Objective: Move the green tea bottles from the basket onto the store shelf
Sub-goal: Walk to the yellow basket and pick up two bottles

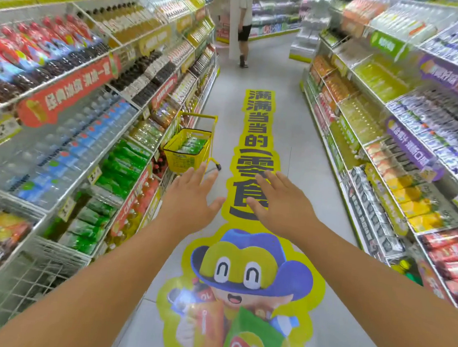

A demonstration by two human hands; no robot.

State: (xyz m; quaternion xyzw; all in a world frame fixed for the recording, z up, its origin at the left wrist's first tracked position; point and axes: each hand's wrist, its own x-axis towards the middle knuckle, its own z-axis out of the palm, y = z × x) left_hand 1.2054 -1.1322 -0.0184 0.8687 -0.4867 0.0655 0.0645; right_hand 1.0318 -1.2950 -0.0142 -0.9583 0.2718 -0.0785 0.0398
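Green tea bottles (193, 144) in basket (181, 161), beyond hands (231, 200)

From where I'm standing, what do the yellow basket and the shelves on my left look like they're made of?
The yellow basket looks like moulded plastic: a glossy, evenly coloured wall pierced with a lattice of small holes. Its raised handle seems a thin yellow-coated tube, though that is less certain. The left shelves appear to be white-coated metal wire, with a visible grid of thin rods, plus clear plastic-looking fronts.
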